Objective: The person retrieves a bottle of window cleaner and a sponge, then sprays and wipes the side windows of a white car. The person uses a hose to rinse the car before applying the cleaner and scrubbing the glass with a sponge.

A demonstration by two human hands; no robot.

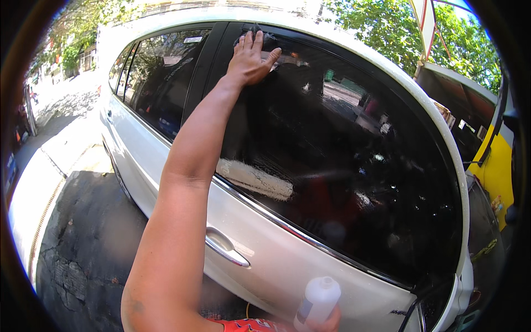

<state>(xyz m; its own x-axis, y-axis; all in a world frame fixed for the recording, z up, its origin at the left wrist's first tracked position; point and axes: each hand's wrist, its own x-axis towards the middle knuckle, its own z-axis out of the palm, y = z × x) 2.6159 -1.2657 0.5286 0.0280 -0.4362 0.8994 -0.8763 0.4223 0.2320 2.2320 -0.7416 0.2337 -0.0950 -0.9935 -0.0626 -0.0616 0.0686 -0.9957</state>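
Note:
My left hand (250, 62) lies flat near the top edge of a car's dark tinted front window (307, 124). Under its fingers shows what looks like a dark cloth (269, 41), pressed to the glass and mostly hidden. Low in the view, my right hand (330, 321) grips a white plastic bottle (325, 292) bearing a label. The bottle stands upright, slightly tilted, with its neck uppermost and no cap visible. Streaks and reflections mark the window. Below it runs the silver-white front door (265, 245) with a chrome door handle (228, 249).
The rear side window (166, 83) with a small sticker is to the left. A side mirror (439, 307) sits at the lower right. Dark, cracked pavement (87, 232) lies beside the car. Beyond the car are a yellow panel (498, 170) and trees (386, 33).

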